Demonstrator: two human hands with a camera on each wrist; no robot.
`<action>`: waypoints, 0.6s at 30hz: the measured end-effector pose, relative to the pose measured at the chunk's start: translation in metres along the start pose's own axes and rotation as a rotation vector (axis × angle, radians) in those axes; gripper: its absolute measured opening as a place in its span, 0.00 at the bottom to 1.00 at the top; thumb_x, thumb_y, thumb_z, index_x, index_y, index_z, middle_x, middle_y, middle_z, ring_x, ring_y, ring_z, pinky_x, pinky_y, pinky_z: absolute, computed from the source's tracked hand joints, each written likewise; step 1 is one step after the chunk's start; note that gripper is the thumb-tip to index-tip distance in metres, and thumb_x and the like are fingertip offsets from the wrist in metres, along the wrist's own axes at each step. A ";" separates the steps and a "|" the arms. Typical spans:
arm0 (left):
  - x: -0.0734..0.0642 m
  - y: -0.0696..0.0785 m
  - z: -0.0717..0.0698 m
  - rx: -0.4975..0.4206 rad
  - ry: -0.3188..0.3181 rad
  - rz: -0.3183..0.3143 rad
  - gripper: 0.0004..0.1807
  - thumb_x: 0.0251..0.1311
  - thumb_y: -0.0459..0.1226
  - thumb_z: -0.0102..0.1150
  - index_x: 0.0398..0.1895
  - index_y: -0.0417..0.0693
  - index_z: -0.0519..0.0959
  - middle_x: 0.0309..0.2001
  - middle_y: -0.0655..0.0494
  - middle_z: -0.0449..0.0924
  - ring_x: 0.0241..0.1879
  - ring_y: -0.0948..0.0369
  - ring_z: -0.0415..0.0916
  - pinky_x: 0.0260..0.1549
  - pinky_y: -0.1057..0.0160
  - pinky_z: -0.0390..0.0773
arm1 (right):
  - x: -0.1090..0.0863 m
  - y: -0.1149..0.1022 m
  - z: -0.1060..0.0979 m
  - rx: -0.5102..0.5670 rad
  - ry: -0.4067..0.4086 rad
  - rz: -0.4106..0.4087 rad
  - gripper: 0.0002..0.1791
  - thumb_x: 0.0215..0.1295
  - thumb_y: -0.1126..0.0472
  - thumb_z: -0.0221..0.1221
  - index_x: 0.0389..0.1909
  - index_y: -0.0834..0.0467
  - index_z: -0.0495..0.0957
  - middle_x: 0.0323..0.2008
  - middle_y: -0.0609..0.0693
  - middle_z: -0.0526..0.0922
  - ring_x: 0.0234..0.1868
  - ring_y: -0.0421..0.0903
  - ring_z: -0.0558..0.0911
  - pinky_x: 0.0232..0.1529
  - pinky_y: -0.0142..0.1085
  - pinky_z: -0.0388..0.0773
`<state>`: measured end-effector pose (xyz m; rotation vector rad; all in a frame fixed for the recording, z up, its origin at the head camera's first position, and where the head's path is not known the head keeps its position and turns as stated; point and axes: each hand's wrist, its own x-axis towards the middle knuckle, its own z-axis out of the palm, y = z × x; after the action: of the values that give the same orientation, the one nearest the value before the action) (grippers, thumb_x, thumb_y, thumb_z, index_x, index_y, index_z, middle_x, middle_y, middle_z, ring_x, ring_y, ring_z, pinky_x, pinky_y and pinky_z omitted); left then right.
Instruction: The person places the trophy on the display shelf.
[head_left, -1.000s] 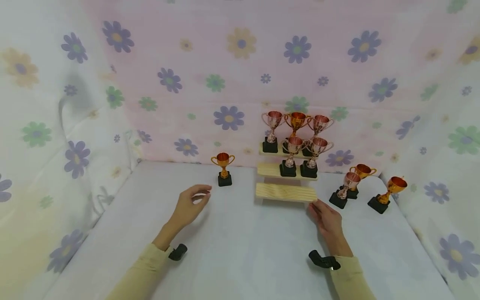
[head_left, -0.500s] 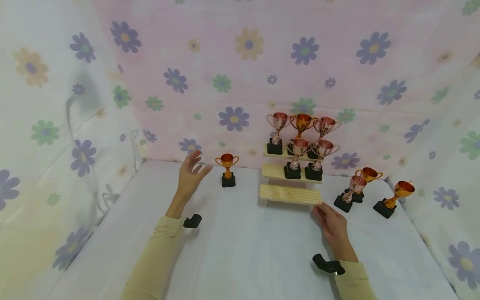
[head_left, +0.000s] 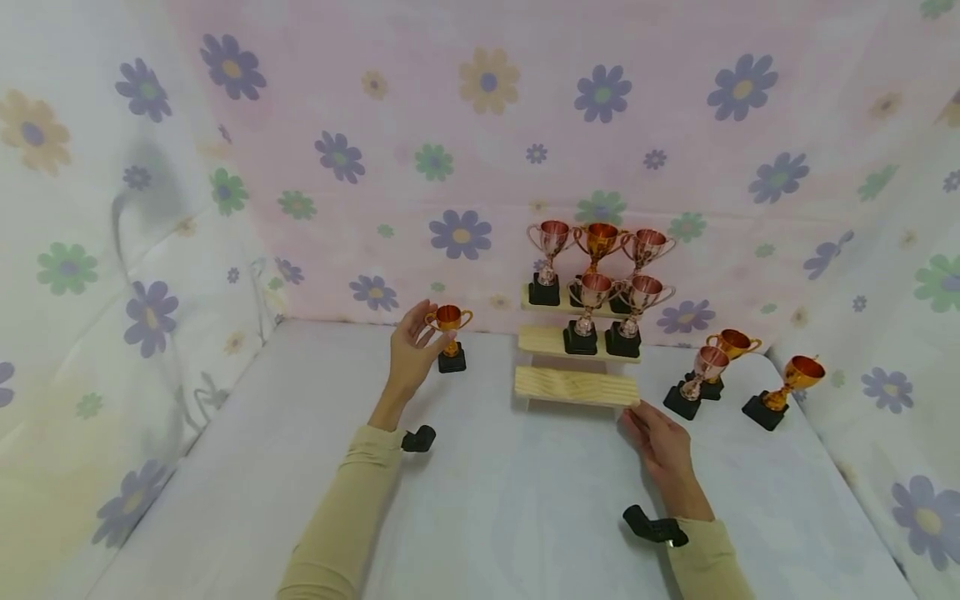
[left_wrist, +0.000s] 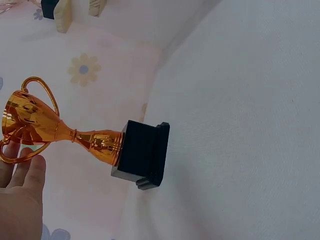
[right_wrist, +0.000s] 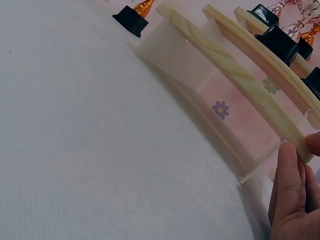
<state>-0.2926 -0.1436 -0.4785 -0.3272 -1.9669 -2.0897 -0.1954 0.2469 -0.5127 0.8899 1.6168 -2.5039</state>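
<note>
A gold trophy cup on a black base stands on the table, left of a three-tier wooden display stand. My left hand is at its left side, thumb in front of the cup and fingers beside the handle. In the left wrist view these spread fingers overlap the handle of the upright trophy cup. My right hand pinches the right front corner of the stand's lowest tier. The right wrist view shows the thumb over the board and the fingers under it.
Several trophy cups stand on the stand's two upper tiers, among them a rose-gold cup. At the table's right are a rose-gold trophy, a gold trophy and another gold trophy. Flowered cloth forms the back wall.
My left hand has moved forward and right, up to the gold trophy cup at the left. The right hand keeps its pinch on the stand's corner. The head view has shifted slightly.
</note>
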 end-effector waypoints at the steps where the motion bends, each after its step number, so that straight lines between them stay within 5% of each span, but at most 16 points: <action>1: 0.000 0.001 0.001 -0.010 0.012 -0.005 0.39 0.61 0.26 0.68 0.74 0.32 0.61 0.71 0.31 0.65 0.72 0.43 0.64 0.73 0.45 0.64 | 0.000 0.000 0.001 0.005 0.002 0.000 0.32 0.76 0.60 0.57 0.76 0.61 0.61 0.37 0.37 0.85 0.46 0.35 0.84 0.56 0.28 0.81; 9: -0.006 -0.013 0.009 -0.015 0.097 -0.013 0.33 0.59 0.25 0.69 0.69 0.32 0.70 0.64 0.36 0.72 0.62 0.48 0.73 0.67 0.49 0.73 | -0.001 -0.002 0.000 0.015 0.003 0.019 0.29 0.76 0.59 0.57 0.74 0.59 0.65 0.37 0.37 0.85 0.48 0.36 0.84 0.56 0.28 0.81; 18: 0.003 -0.022 0.017 -0.010 0.172 0.012 0.31 0.57 0.27 0.72 0.64 0.31 0.73 0.59 0.40 0.77 0.53 0.55 0.78 0.52 0.72 0.82 | 0.002 0.000 -0.001 0.031 0.011 0.008 0.23 0.76 0.60 0.58 0.68 0.58 0.71 0.36 0.39 0.86 0.45 0.36 0.85 0.55 0.29 0.82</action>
<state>-0.3028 -0.1256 -0.4972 -0.1547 -1.8520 -2.0471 -0.1966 0.2480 -0.5133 0.9126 1.5782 -2.5306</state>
